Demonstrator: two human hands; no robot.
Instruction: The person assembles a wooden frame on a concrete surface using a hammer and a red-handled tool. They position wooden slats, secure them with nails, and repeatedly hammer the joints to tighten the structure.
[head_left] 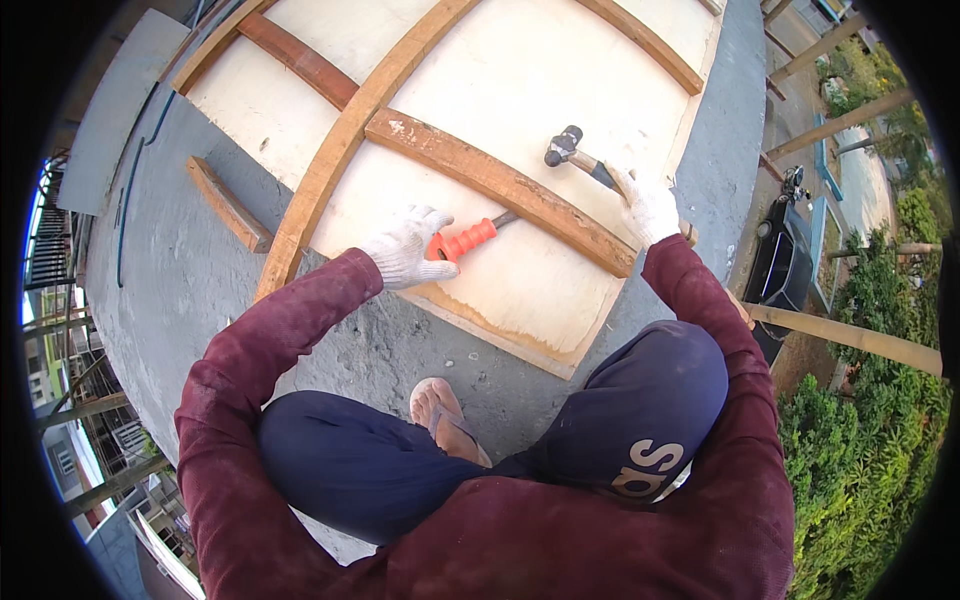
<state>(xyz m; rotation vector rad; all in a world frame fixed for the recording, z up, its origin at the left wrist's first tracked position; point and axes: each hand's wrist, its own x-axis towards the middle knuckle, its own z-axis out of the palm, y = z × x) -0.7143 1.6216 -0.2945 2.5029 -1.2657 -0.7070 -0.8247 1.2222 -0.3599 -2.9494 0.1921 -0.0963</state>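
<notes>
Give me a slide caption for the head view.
Gloved left hand sets an orange-handled chisel against a wooden batten; right hand grips a hammer.

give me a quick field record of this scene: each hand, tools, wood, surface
left hand: white-gloved left hand grips the orange-handled steel chisel
right hand: white-gloved right hand holds the wooden-handled hammer, head raised above the wood
chisel tip: against the reddish-brown wooden batten
base: pale plywood sheet on the grey concrete slab
other wood: long light wooden strip crossing the sheet; short loose wood offcut on the slab
</notes>
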